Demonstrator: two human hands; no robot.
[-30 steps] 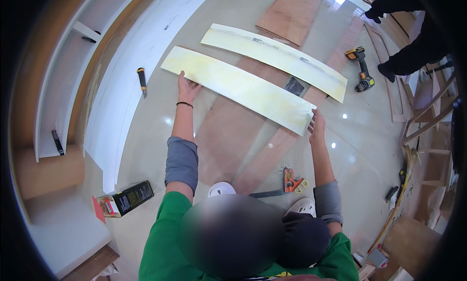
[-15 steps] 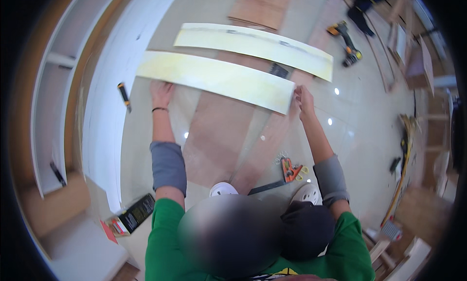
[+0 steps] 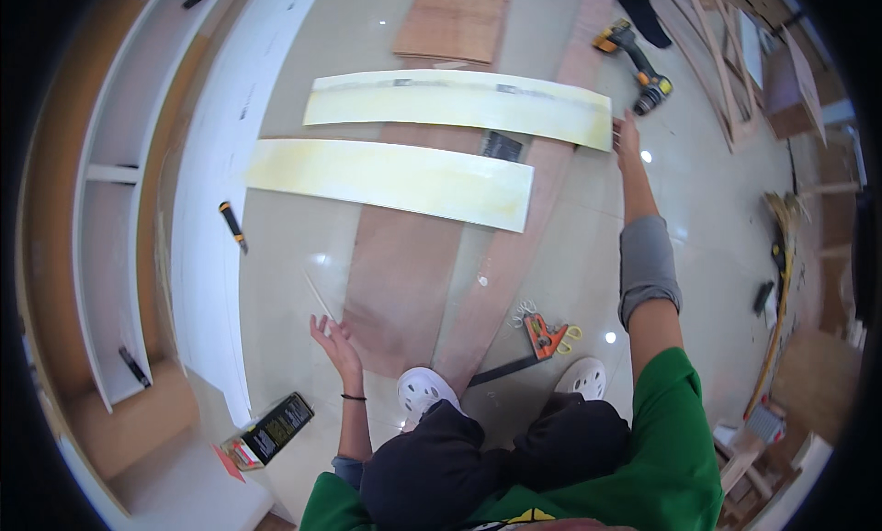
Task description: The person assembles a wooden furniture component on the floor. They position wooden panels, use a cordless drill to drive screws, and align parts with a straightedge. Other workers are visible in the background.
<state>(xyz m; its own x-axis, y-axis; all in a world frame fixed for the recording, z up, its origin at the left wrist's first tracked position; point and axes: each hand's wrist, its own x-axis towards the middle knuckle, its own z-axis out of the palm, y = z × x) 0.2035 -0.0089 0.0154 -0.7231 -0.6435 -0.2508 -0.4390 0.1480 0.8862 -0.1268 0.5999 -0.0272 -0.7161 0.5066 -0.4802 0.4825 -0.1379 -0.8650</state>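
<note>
Across brown wooden boards (image 3: 404,265), the farther long cream-yellow panel (image 3: 459,106) rests, the right hand (image 3: 627,143) at its end, fingers slightly bent, grip unclear.
Left hand (image 3: 340,349): fingers loosely spread, seemingly empty; edge-only handling likely works best.

Near board (image 3: 390,179) lies before far board (image 3: 457,107) — knife (image 3: 231,223) left, drill (image 3: 638,64) right.

Bare floor (image 3: 721,246) beside right fingers (image 3: 629,134) — drill (image 3: 636,64) ahead.

One wide fisheye camera is looking steeply down from the person's head, the knees (image 3: 424,465) sitting close below, the floor (image 3: 579,255) spreading ahead.
</note>
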